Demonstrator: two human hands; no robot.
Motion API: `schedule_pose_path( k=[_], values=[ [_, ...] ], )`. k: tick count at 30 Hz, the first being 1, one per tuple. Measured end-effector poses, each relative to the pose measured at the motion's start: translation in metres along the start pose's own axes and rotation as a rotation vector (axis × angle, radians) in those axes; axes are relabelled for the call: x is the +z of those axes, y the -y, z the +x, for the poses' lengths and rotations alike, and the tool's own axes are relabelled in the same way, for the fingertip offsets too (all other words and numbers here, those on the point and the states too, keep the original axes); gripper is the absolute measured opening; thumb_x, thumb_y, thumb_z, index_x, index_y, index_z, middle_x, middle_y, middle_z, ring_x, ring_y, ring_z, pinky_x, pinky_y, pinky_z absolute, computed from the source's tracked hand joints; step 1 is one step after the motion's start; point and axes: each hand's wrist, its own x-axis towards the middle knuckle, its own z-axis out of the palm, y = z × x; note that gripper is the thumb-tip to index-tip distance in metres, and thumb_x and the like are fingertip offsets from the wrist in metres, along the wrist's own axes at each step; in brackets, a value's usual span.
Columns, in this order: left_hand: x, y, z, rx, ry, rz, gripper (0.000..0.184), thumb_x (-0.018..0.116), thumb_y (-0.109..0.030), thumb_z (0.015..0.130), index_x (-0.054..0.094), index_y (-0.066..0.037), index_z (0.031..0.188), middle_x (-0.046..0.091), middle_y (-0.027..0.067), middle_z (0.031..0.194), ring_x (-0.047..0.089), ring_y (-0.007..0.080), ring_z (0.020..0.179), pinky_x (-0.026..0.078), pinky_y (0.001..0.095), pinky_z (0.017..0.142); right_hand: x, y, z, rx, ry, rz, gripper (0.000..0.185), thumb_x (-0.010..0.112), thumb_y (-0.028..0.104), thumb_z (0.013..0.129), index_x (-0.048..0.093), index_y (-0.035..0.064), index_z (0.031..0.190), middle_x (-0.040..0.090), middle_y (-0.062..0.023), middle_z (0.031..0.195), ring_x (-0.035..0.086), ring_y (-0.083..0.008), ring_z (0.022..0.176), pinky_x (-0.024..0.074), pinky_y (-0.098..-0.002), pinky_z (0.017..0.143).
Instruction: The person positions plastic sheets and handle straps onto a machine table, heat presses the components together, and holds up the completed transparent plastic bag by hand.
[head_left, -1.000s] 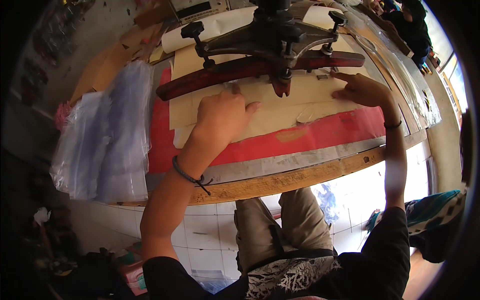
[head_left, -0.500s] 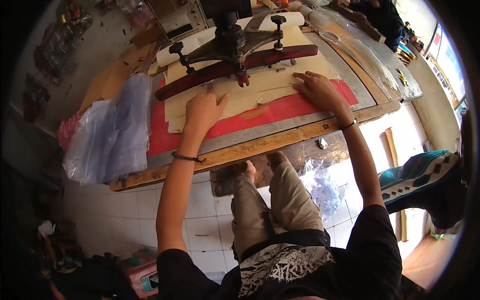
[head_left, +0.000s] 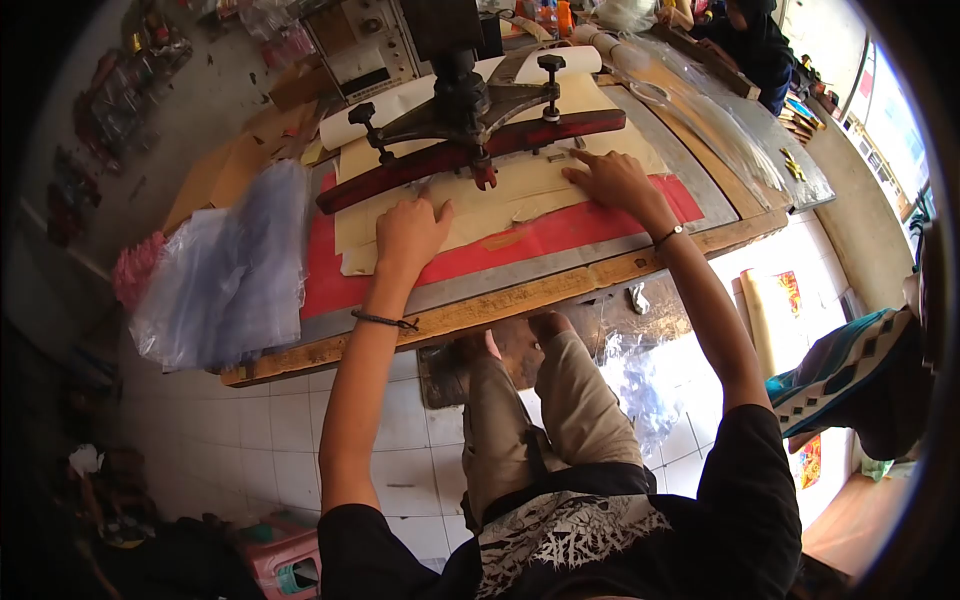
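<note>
Under the red bar (head_left: 400, 172) of a black press (head_left: 462, 100), a tan sheet (head_left: 490, 212) lies over a red sheet (head_left: 560, 228) on the table. My left hand (head_left: 410, 235) rests at the tan sheet's left part, thumb apart from fingers that point under the bar; their tips are partly hidden. On the sheet's right part lies my right hand (head_left: 617, 185), fingers stretched out and apart, near a small metal piece (head_left: 556, 157). Neither hand visibly holds anything.
Clear plastic sleeves (head_left: 235, 270) hang over the table's left end. The wooden edge (head_left: 500, 312) runs along the front. Plastic strips (head_left: 715, 125) lie at the right. A person in dark clothes (head_left: 755, 50) is at the back right; another person's patterned cloth (head_left: 840, 365) shows at the right.
The whole view has shifted, bringing the press left and more floor into sight. Both hands remain on the tan sheet, and my right hand sits closer to the bar and metal piece.
</note>
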Motion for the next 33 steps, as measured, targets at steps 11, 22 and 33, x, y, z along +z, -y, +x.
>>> schedule_pose_path(
  k=[11, 22, 33],
  values=[
    [0.007, 0.004, 0.004, 0.013, -0.006, -0.012, 0.045, 0.054, -0.041, 0.092, 0.068, 0.000, 0.107, 0.068, 0.0221, 0.075, 0.069, 0.0381, 0.073, 0.056, 0.0493, 0.066, 0.000, 0.003, -0.001, -0.014, -0.053, -0.001, 0.054, 0.048, 0.054, 0.097, 0.063, 0.0132, 0.128, 0.071, -0.0214, 0.082, 0.069, -0.0376, 0.082, 0.0526, -0.0461, 0.077],
    [0.008, 0.001, 0.003, -0.011, 0.001, -0.007, 0.046, 0.052, -0.039, 0.093, 0.067, 0.001, 0.110, 0.068, 0.0215, 0.075, 0.069, 0.0373, 0.072, 0.056, 0.0473, 0.066, 0.008, 0.000, 0.002, -0.006, -0.061, 0.004, 0.051, 0.049, 0.053, 0.097, 0.063, 0.0158, 0.129, 0.070, -0.0231, 0.081, 0.068, -0.0400, 0.081, 0.0528, -0.0475, 0.077],
    [0.010, 0.000, 0.005, -0.043, 0.006, -0.018, 0.048, 0.051, -0.038, 0.092, 0.066, 0.000, 0.116, 0.069, 0.0221, 0.076, 0.069, 0.0379, 0.074, 0.056, 0.0481, 0.069, -0.001, 0.006, -0.001, 0.039, -0.032, 0.013, 0.052, 0.049, 0.053, 0.096, 0.065, 0.0140, 0.127, 0.071, -0.0225, 0.088, 0.069, -0.0385, 0.085, 0.0528, -0.0456, 0.079]
  ],
)
